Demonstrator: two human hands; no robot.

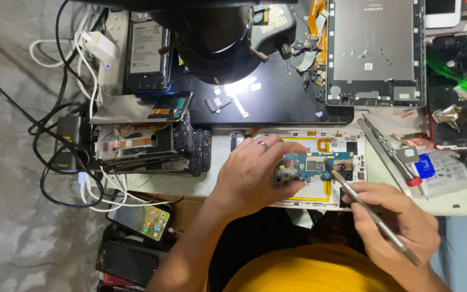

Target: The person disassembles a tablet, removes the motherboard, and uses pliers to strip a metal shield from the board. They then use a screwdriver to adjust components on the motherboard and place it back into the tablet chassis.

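Left hand: your left hand (255, 170), a ring on one finger, is closed on the long blue circuit board (312, 165), pinching its left end with the fingertips.
Right hand: your right hand (398, 221) is wrapped around a slim grey metal pry tool (371, 215), held like a pen, with its tip touching the blue board near the middle.
Board: it lies across the opened white phone frame with yellow strips (304, 194), on the pale counter (460, 203) just in front of you.
Nearby: silver tweezers (387, 148) lie right of the frame; a stack of dismantled phone screens (147, 143) sits to its left; a grey tablet back plate (377, 51) rests further off, beside the black microscope head (214, 40).
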